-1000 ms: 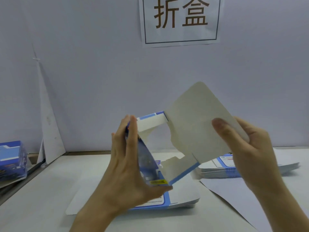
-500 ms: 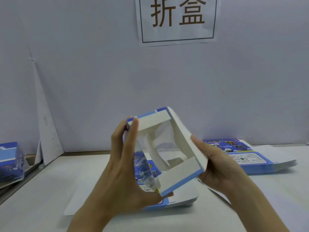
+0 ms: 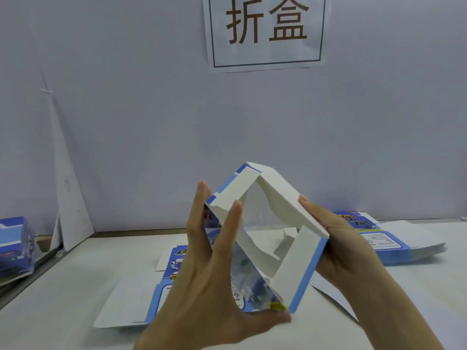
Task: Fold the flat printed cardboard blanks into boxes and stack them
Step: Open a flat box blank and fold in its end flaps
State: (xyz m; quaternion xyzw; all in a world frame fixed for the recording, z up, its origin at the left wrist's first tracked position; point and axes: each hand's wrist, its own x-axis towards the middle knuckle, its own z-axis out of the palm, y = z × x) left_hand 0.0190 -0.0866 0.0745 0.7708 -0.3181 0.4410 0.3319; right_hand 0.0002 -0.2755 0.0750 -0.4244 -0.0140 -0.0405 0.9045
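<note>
Box (image 3: 285, 198) gripped between left hand (image 3: 209, 286) and right hand (image 3: 346, 248).

Soft, even, slightly cool light, no hard glare. Just a faint shadow under the blank stack (image 3: 404, 246) right of the right hand (image 3: 346, 248). The box (image 3: 295, 261) print by the left hand (image 3: 209, 286) looks smeary, and straight lines far left of it lean
</note>
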